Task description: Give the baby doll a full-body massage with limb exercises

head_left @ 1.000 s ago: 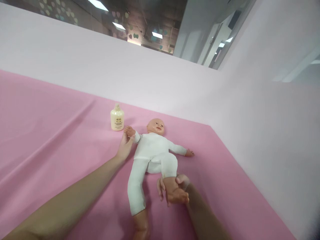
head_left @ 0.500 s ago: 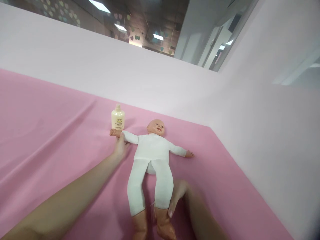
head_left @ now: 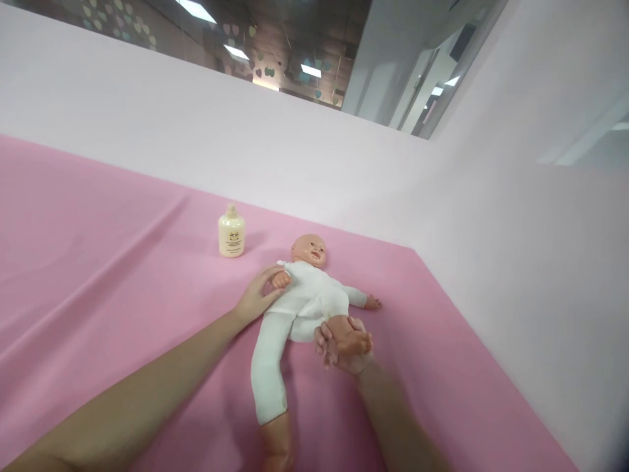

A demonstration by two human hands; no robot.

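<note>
A baby doll [head_left: 299, 301] in a white suit lies on its back on the pink cloth [head_left: 122, 282]. My left hand [head_left: 258, 295] is closed round the doll's near arm, which is folded in onto its chest. My right hand [head_left: 344, 351] grips the doll's foot and holds that leg bent up toward its belly. The doll's other leg lies straight toward me, and its far arm is stretched out to the right.
A cream lotion bottle [head_left: 231, 233] stands upright on the cloth behind and to the left of the doll. Pale pink walls close off the back and the right side. Creases run across the cloth on the left.
The doll's near arm, stretched out toward the bottle before, is now folded onto its chest by my left hand. My right hand has pushed the straightened leg back up into a bend.
</note>
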